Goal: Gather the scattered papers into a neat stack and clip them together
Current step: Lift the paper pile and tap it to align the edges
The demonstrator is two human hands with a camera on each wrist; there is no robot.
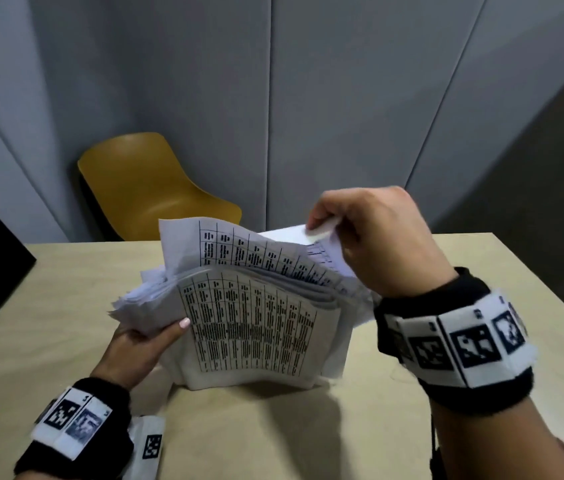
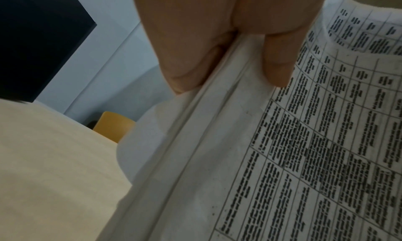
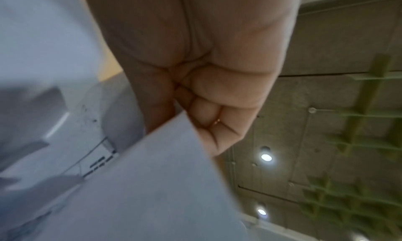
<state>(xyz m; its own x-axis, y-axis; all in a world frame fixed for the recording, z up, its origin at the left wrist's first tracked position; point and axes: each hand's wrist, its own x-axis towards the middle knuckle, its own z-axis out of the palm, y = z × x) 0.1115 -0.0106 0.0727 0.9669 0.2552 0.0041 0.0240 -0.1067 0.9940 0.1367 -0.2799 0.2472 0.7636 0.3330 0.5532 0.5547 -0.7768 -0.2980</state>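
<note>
Left hand (image 1: 142, 344) grips the papers (image 1: 252, 327) at their left edge, thumb on top; right hand (image 1: 374, 237) pinches the top sheet's far corner, lifted. Stack sits btwn both hands, its bottom edge on the table (image 1: 481, 271). Gathered but edges ragged; squaring & clipping left, no clip in view.

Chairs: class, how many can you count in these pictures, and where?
1. A single mustard-yellow chair stands beyond the table's far edge, against the grey wall panels; the left wrist view shows a corner of it too. Others may sit outside the views.
</note>
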